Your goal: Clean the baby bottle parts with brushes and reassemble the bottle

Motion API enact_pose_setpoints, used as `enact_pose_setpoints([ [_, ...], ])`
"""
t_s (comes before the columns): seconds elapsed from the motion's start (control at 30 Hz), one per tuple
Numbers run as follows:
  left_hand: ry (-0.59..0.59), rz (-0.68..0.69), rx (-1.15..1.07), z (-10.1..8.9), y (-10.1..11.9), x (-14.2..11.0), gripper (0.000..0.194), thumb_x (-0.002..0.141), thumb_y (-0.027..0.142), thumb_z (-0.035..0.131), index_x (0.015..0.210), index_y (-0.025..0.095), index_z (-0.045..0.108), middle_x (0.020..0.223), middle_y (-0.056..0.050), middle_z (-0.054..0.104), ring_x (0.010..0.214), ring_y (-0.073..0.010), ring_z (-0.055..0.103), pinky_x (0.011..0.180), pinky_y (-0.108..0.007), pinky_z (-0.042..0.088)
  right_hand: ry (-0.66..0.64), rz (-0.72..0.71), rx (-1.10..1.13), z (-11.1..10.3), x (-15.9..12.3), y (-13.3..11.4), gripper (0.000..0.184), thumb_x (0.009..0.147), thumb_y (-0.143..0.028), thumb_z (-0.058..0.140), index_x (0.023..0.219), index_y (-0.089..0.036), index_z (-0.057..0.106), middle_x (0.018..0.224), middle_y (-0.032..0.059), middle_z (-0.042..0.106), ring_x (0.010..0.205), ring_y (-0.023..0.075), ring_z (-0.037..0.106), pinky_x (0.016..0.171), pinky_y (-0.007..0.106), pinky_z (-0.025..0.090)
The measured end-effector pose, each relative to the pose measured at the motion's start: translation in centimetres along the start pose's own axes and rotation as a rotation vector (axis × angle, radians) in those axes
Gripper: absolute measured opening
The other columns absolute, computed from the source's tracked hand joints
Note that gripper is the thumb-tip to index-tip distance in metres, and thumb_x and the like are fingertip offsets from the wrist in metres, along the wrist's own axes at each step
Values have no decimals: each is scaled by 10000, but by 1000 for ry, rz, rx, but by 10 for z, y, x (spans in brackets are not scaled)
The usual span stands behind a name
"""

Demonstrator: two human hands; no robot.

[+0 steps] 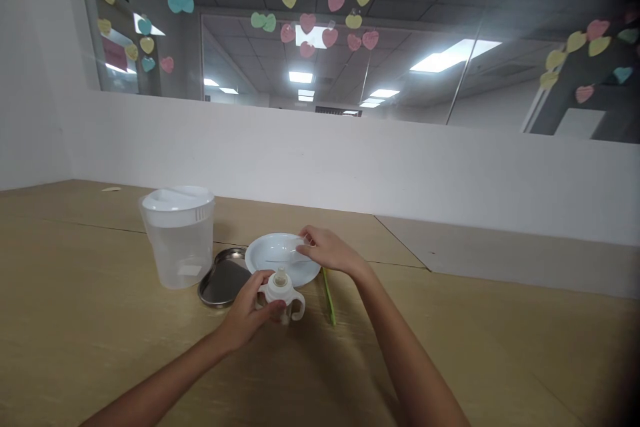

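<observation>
My left hand [250, 307] is wrapped round a baby bottle [281, 288] with a white collar, a pale nipple on top and white side handles. The bottle is upright, just in front of a white bowl [257, 259]. Over the bowl's right side is my right hand [325, 248], its fingers curled together. Something clear and pale shows at those fingertips, too faint to name. A thin green stick-like tool [329, 299] lies on the table beside the bowl, below my right wrist.
A metal kidney-shaped tray [223, 280] lies left of the bowl. Behind it to the left stands a translucent pitcher [181, 247] with a white lid. A small flat pale piece [111, 189] lies farther back on the wooden table [450, 347]. A white wall [300, 160] closes off the back.
</observation>
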State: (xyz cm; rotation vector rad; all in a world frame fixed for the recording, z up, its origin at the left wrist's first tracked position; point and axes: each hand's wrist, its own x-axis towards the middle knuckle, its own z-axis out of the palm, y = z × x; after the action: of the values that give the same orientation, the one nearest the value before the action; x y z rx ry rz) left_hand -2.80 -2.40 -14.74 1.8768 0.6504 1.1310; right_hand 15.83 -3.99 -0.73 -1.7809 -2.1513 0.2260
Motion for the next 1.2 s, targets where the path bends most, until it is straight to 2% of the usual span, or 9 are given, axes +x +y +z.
enact_pose_setpoints([
  [0.1,-4,-51,-75,3,1,-1,466,772,425,594,1139,163,474,1075,-80,554,950,-208,522,783,-292,451,-69,18,-99,20,8,-1,366,859,-256,472,1186,-96,515,1091,150,611,970,234,572,783,289,404],
  [0.2,-7,-70,-113,4,1,-1,466,772,429,592,1135,168,462,1069,-75,545,917,-197,529,731,-281,467,-160,-14,-129,39,16,0,364,879,-249,435,1216,-140,516,1097,124,626,979,223,583,779,278,408],
  [0.33,14,-60,-84,3,0,0,467,748,433,619,1108,171,478,1026,-56,560,892,-189,537,735,-283,463,-233,-13,-198,56,23,4,308,887,-221,394,1080,-136,619,1083,137,637,991,246,587,753,286,410],
  [0.5,48,-42,30,1,-1,0,455,734,439,631,1079,167,513,1017,-57,580,906,-193,523,743,-272,437,-217,7,-251,68,27,9,303,872,-200,398,970,-91,664,1013,183,652,922,268,610,691,295,403],
  [0.63,50,-48,82,1,-2,0,459,739,451,620,1083,167,511,1018,-57,583,889,-191,522,736,-272,428,-117,-40,-222,59,26,2,295,882,-188,385,958,-86,651,1020,172,644,943,238,585,712,274,378],
  [0.77,53,-49,79,2,-5,0,459,738,446,623,1084,165,511,1025,-61,581,878,-187,524,728,-271,433,-25,-99,-151,34,12,-15,452,957,-280,212,925,-109,630,950,119,650,849,175,576,674,247,364],
  [0.9,63,-36,90,1,-5,0,455,741,441,618,1093,170,522,1019,-55,586,819,-163,524,702,-257,441,-217,-209,-85,18,-12,-34,482,905,-497,322,807,-140,630,745,52,637,644,144,542,537,226,330],
  [1.03,46,-39,182,-1,0,0,442,739,429,612,1093,171,551,891,-23,607,660,-118,485,617,-227,430,-196,-204,-288,20,-23,-45,263,810,-352,531,828,-105,622,790,94,637,721,188,551,523,240,289],
  [1.2,42,-57,270,-5,9,2,479,716,419,624,1115,158,577,707,17,600,529,-98,458,533,-212,394,-212,-286,-288,23,-19,-43,267,790,-332,580,905,-92,607,882,120,644,818,220,564,570,249,301],
])
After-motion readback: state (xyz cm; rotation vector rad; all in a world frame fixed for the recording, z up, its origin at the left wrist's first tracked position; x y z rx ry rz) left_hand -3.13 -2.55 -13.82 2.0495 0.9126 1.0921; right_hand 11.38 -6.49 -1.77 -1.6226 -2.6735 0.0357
